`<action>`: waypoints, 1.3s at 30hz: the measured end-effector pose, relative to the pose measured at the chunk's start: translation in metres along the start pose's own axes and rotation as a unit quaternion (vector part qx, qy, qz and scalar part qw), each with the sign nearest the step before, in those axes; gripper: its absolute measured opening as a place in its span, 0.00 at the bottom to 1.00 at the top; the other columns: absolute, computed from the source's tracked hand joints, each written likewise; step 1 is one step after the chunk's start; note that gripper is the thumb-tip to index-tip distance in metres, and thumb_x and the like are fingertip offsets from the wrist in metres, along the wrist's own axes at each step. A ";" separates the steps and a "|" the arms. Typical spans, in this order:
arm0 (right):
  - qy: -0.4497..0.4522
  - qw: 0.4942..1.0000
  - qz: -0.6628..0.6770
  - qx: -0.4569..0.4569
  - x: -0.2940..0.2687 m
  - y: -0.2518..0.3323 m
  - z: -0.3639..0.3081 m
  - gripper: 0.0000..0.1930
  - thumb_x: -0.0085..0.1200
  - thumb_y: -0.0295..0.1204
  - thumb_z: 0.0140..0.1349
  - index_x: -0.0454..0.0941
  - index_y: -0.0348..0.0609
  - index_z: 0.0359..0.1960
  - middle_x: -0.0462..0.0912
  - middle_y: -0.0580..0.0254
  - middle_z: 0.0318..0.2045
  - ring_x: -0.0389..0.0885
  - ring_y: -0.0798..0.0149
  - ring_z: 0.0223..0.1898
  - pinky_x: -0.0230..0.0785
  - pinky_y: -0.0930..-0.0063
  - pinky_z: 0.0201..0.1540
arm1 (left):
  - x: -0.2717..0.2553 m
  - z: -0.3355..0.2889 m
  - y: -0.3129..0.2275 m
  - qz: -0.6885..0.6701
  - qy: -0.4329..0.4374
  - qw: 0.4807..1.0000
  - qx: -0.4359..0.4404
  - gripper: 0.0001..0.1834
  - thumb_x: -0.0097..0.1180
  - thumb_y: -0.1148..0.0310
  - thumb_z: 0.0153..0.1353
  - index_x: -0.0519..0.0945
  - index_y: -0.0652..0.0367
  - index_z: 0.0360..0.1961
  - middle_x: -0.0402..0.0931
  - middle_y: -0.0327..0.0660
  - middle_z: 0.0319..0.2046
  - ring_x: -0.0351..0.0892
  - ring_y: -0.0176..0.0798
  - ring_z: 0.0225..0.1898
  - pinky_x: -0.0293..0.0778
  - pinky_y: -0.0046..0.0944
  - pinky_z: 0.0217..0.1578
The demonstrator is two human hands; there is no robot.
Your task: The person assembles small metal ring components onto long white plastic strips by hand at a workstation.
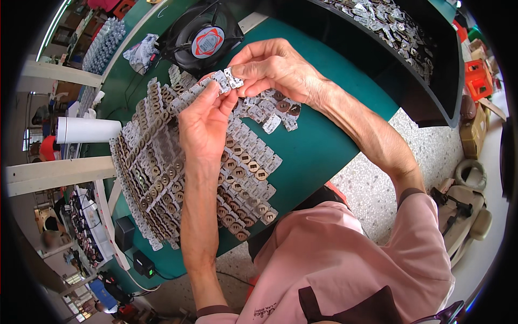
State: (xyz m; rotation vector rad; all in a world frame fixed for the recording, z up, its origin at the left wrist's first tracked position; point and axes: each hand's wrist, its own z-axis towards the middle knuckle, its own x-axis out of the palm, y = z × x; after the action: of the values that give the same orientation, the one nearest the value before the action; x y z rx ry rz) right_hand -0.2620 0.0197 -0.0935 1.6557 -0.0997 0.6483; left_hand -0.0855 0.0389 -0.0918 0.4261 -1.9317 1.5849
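Pink shirt (345, 254) up close; left hand (202, 127) and right hand (275, 67) each pinch small metal plates (226, 81) above rows of plates (162, 162) on the green bench (318, 140).

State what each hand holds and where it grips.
Both hands pinch small silver metal plates above the green table: the left hand by their left ends, the right hand by the right end.

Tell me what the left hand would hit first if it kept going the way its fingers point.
The left hand points up the table toward the black fan. Beyond the small metal plates it pinches with the right hand, the fan looks like the first thing in line, though depth is hard to judge.
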 end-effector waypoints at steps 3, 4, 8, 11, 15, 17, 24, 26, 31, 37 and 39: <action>-0.026 0.995 -0.092 -0.027 0.000 0.007 -0.004 0.09 0.57 0.27 0.55 0.77 0.33 0.34 0.80 0.58 0.27 0.80 0.71 0.27 0.75 0.83 0.33 | 0.004 0.000 -0.001 0.040 -0.020 0.999 0.013 0.11 0.50 0.76 0.60 0.74 0.70 0.43 0.75 0.48 0.41 0.76 0.37 0.41 0.76 0.32 0.42; -0.030 0.994 -0.101 -0.021 0.001 0.008 -0.004 0.09 0.56 0.28 0.55 0.77 0.33 0.34 0.80 0.59 0.27 0.80 0.71 0.26 0.74 0.83 0.32 | 0.004 0.000 -0.001 0.052 -0.032 0.998 0.011 0.11 0.50 0.77 0.59 0.74 0.70 0.44 0.75 0.49 0.42 0.76 0.37 0.42 0.77 0.32 0.42; -0.048 0.992 -0.114 -0.007 -0.001 0.009 -0.006 0.11 0.56 0.29 0.52 0.78 0.33 0.33 0.80 0.58 0.25 0.79 0.71 0.25 0.73 0.82 0.30 | 0.011 -0.001 0.000 0.054 -0.042 0.997 0.023 0.12 0.50 0.79 0.59 0.74 0.70 0.44 0.74 0.49 0.44 0.76 0.38 0.43 0.77 0.33 0.41; -0.043 0.992 -0.116 -0.007 -0.003 0.008 -0.005 0.11 0.56 0.29 0.52 0.78 0.33 0.33 0.80 0.58 0.25 0.79 0.71 0.25 0.73 0.82 0.30 | 0.012 -0.001 -0.001 0.063 -0.049 0.997 0.021 0.11 0.51 0.79 0.58 0.75 0.69 0.43 0.75 0.48 0.43 0.77 0.38 0.42 0.78 0.33 0.40; -0.042 0.991 -0.127 -0.003 -0.001 0.008 -0.004 0.11 0.56 0.29 0.52 0.78 0.33 0.33 0.80 0.58 0.26 0.79 0.71 0.25 0.73 0.82 0.30 | 0.010 -0.001 0.002 0.109 -0.061 0.991 0.041 0.09 0.51 0.81 0.56 0.76 0.69 0.40 0.76 0.46 0.40 0.78 0.37 0.39 0.78 0.34 0.38; -0.038 0.992 -0.123 0.012 -0.003 0.008 -0.004 0.11 0.56 0.29 0.52 0.78 0.32 0.33 0.80 0.58 0.26 0.79 0.70 0.25 0.73 0.82 0.31 | 0.009 0.000 0.003 0.126 -0.062 0.988 0.062 0.10 0.52 0.82 0.56 0.76 0.69 0.40 0.77 0.45 0.39 0.78 0.37 0.38 0.78 0.34 0.36; -0.023 0.993 -0.113 0.013 -0.008 0.005 0.000 0.09 0.57 0.25 0.53 0.79 0.32 0.34 0.81 0.56 0.27 0.80 0.69 0.25 0.75 0.82 0.29 | 0.017 -0.002 0.006 0.208 -0.095 0.964 0.136 0.08 0.54 0.82 0.51 0.78 0.73 0.34 0.78 0.47 0.31 0.78 0.37 0.28 0.77 0.35 0.33; -0.017 0.993 -0.118 0.011 -0.008 0.004 0.001 0.09 0.57 0.25 0.53 0.79 0.32 0.33 0.81 0.55 0.27 0.81 0.69 0.24 0.76 0.82 0.29 | 0.016 -0.002 0.006 0.213 -0.112 0.961 0.137 0.07 0.55 0.83 0.51 0.78 0.74 0.33 0.78 0.48 0.30 0.78 0.37 0.27 0.77 0.35 0.32; -0.019 0.993 -0.118 0.016 -0.009 0.003 0.003 0.09 0.58 0.25 0.53 0.79 0.32 0.33 0.81 0.56 0.27 0.81 0.70 0.25 0.76 0.82 0.29 | 0.012 0.000 0.006 0.220 -0.094 0.962 0.134 0.10 0.54 0.85 0.51 0.76 0.72 0.36 0.77 0.49 0.34 0.79 0.41 0.33 0.79 0.39 0.34; -0.032 0.995 -0.096 0.017 -0.007 0.003 0.004 0.08 0.57 0.19 0.50 0.78 0.27 0.33 0.80 0.50 0.26 0.81 0.66 0.23 0.78 0.81 0.28 | 0.012 0.000 0.006 0.214 -0.093 0.963 0.135 0.09 0.55 0.85 0.50 0.76 0.71 0.36 0.77 0.49 0.34 0.79 0.42 0.33 0.79 0.39 0.34; -0.032 0.995 -0.098 0.019 -0.008 0.003 0.004 0.08 0.57 0.19 0.50 0.78 0.27 0.33 0.80 0.50 0.26 0.81 0.66 0.23 0.78 0.81 0.28 | 0.011 0.000 0.007 0.217 -0.093 0.963 0.132 0.09 0.55 0.84 0.51 0.76 0.71 0.36 0.77 0.49 0.34 0.79 0.42 0.33 0.79 0.39 0.34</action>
State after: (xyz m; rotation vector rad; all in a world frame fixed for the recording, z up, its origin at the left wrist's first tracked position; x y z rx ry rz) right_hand -0.2685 0.0130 -0.0944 1.6977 0.0288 0.4510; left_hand -0.0982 0.0419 -0.0896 0.2762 -2.0595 2.1676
